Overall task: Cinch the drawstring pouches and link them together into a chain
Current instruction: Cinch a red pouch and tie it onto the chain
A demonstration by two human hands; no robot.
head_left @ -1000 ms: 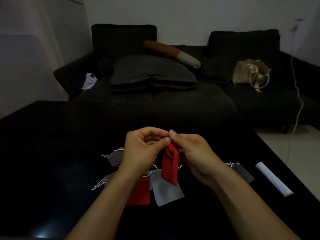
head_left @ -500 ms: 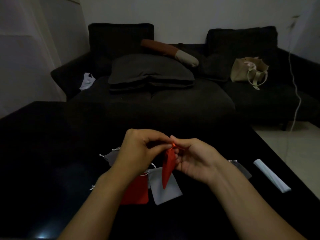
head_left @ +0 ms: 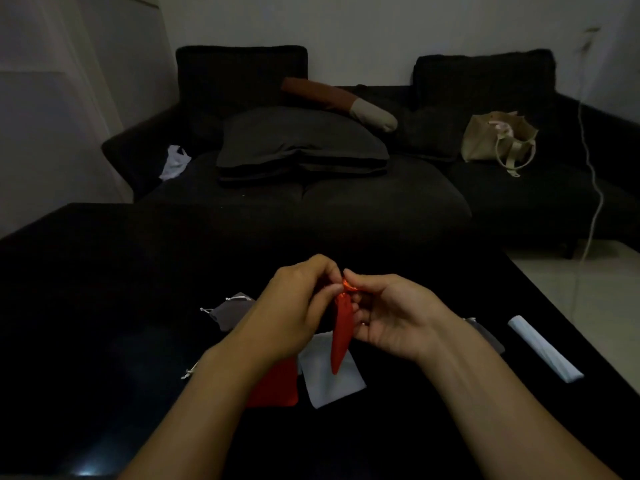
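- 2 hands meet at the gathered neck of the red pouch point(head_left: 341, 336): left hand point(head_left: 294, 317) pinching from 9 o'clock, right hand point(head_left: 391, 317) from 3, each grip grasping it.
- The pouch hangs toward 6 o'clock, long axis vertical, above the tabletop point(head_left: 104, 289).
- Narrow, creased, bright red; its cord cannot be made out.

A red pouch point(head_left: 341, 336) hangs gathered at its top, tip down, above a flat white pouch point(head_left: 329, 379); another red pouch point(head_left: 277, 388) and two grey pouches point(head_left: 230, 311) point(head_left: 486, 336) lie nearby.
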